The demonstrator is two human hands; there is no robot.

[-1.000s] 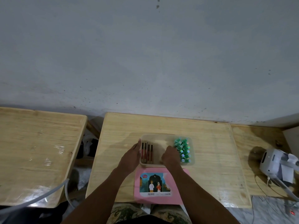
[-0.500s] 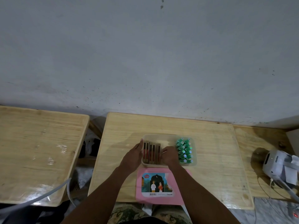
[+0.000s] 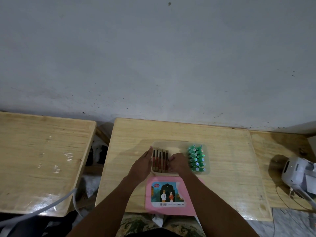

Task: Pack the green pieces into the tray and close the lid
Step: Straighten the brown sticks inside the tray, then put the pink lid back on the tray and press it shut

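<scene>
A beige tray [image 3: 171,143] sits on the middle wooden table [image 3: 130,134]. Green pieces [image 3: 196,158] stand packed in rows along the tray's right side. Several brown-and-red flat pieces [image 3: 159,159] stand on edge along its left side. My left hand [image 3: 142,165] lies flat against the outside of the tray's left wall, holding nothing. My right hand [image 3: 178,162] is inside the tray, fingers curled against the rightmost brown piece and hiding the tray's middle. The pink lid [image 3: 171,210] with a picture label lies flat in front of the tray, off it.
A second wooden table [image 3: 42,159] stands to the left across a gap, with a grey cable [image 3: 51,205] over its near corner. On the right table [image 3: 266,151] sits a white device [image 3: 294,171] with cords. A grey wall rises behind.
My right hand has slid left across the tray to the brown pieces, and more of them now stand at the left side. My left hand has stayed at the tray's left wall.
</scene>
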